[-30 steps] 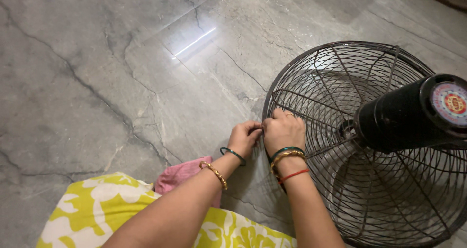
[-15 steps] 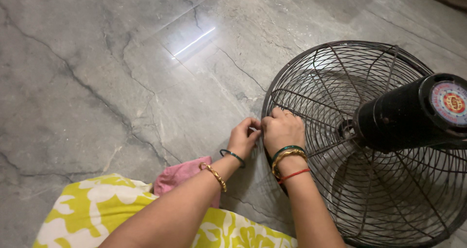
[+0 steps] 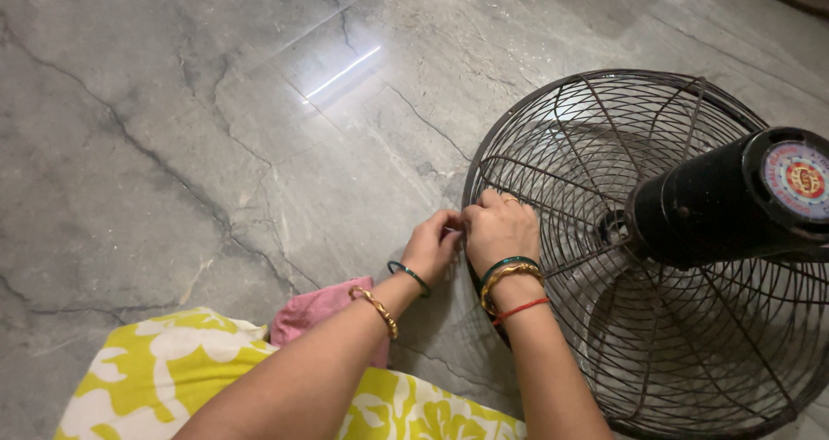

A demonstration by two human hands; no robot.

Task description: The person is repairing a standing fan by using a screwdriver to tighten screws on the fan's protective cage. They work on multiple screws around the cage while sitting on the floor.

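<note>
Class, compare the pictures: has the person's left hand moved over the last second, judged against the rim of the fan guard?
Yes, slightly. The left hand has crept right and up towards the fan guard's rim, closing against the right hand that grips it.

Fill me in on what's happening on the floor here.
A person sits on a grey marble floor beside a dark wire fan guard that lies flat, its black motor housing pointing up. Both hands meet at the guard's near-left rim: the left hand pinches at the edge, and the right hand rests on the wires beside it. What the fingers hold is too small to tell. A pink cloth lies by the yellow-patterned garment.
</note>
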